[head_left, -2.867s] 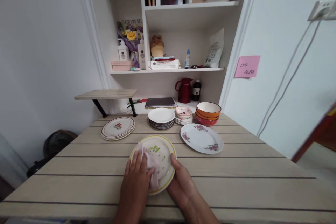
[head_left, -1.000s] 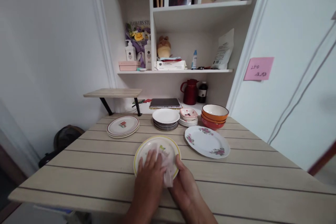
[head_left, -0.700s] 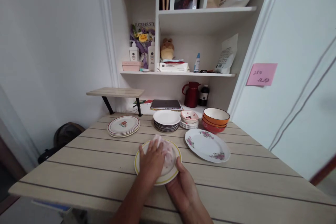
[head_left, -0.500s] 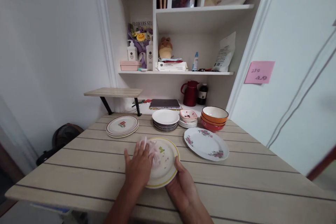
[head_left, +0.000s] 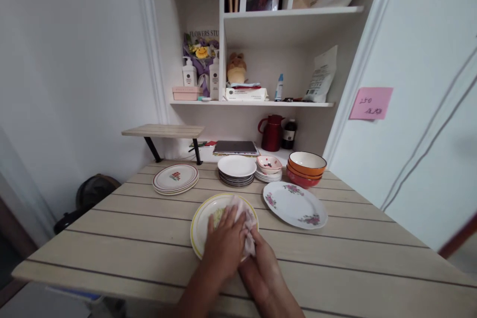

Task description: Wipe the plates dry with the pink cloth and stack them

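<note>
A white plate (head_left: 201, 223) with a yellow rim lies low over the table in front of me. My left hand (head_left: 225, 241) presses a crumpled pale pink cloth (head_left: 244, 216) onto the right part of its face, fingers stretched over the cloth. At the lower right edge, my right hand (head_left: 263, 268) grips the plate, thumb near the rim and palm underneath. The cloth and left hand cover much of the plate's printed pattern, and the two hands almost touch. A white oval plate with pink flowers (head_left: 294, 203) rests just to the right.
Behind stand a stack of red-rimmed oval plates (head_left: 175, 179), a stack of round plates (head_left: 236, 166), small dishes with a bowl (head_left: 268, 166) and orange and red bowls (head_left: 306, 164). A small raised shelf (head_left: 164, 131) sits at the left. A red jug (head_left: 272, 131) is farther back.
My left hand and the cloth have slid right across the plate, from its left side to its right side. My right hand still holds the rim. The view has shifted slightly.
</note>
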Available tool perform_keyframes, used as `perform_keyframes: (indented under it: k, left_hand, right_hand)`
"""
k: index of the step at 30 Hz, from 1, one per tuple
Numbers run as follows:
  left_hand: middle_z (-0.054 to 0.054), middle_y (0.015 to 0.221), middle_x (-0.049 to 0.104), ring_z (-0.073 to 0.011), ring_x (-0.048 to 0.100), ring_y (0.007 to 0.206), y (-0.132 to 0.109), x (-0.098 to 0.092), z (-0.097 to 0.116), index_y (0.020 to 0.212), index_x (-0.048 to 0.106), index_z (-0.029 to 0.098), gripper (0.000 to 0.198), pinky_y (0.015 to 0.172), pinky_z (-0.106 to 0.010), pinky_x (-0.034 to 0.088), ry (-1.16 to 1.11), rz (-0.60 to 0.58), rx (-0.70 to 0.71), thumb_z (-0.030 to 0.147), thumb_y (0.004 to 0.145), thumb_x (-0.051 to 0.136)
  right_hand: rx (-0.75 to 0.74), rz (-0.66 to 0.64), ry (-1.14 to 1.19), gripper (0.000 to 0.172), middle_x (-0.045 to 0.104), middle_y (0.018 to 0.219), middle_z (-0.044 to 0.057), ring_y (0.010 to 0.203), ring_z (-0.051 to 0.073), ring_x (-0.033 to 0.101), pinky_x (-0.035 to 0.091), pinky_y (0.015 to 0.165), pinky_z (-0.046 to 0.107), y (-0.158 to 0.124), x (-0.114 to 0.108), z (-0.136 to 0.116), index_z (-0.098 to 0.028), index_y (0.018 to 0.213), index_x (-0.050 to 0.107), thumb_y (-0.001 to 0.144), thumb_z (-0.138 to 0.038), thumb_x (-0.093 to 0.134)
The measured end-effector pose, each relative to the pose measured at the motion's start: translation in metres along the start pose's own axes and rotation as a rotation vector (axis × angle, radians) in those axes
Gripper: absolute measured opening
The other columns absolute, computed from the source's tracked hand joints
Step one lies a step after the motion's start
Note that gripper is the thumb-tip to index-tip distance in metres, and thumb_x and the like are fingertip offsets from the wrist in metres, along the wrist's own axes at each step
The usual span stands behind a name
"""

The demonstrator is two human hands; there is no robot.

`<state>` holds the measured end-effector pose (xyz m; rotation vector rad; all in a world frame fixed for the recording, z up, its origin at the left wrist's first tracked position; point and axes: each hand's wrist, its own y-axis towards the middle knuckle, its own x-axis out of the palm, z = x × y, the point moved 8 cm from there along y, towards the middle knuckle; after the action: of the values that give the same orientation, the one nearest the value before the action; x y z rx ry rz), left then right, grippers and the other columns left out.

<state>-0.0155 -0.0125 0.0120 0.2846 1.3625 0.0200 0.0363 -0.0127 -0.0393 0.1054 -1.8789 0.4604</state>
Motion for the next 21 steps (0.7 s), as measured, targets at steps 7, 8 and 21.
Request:
perform_keyframes:
  k: [7, 8, 21]
  left_hand:
    - [-0.008, 0.154, 0.033, -0.0308, 0.028, 0.142, 0.028, -0.011, -0.058, 0.142, 0.042, 0.026, 0.050, 0.108, -0.073, 0.010, 0.111, 0.041, -0.263, 0.039, 0.097, 0.024]
    - [-0.009, 0.154, 0.033, -0.0311, 0.028, 0.143, 0.023, -0.014, -0.064, 0.143, 0.041, 0.024, 0.051, 0.108, -0.073, 0.008, 0.132, 0.054, -0.281, 0.039, 0.097, 0.024]
    - [-0.006, 0.156, 0.029, -0.0249, 0.028, 0.143, -0.038, -0.003, -0.004, 0.144, 0.040, 0.023, 0.053, 0.113, -0.044, 0.033, 0.009, 0.034, -0.043, 0.019, 0.091, 0.038]
  right_hand:
    - [0.075, -0.086, -0.026, 0.036, 0.074, 0.105, 0.011, 0.105, 0.020, 0.066, 0.048, 0.098, 0.040, -0.004, 0.013, 0.002, -0.013, 0.114, 0.067, 0.096, -0.031, 0.042]
    - [0.088, -0.075, -0.028, 0.037, 0.074, 0.105, 0.012, 0.108, 0.021, 0.065, 0.048, 0.099, 0.041, -0.005, 0.013, 0.003, -0.013, 0.114, 0.067, 0.096, -0.032, 0.041]
    - [0.037, -0.041, -0.110, 0.023, 0.076, 0.086, 0.008, 0.075, 0.018, 0.070, 0.057, 0.072, 0.031, 0.002, -0.008, 0.012, -0.013, 0.091, 0.071, 0.085, -0.033, 0.060]
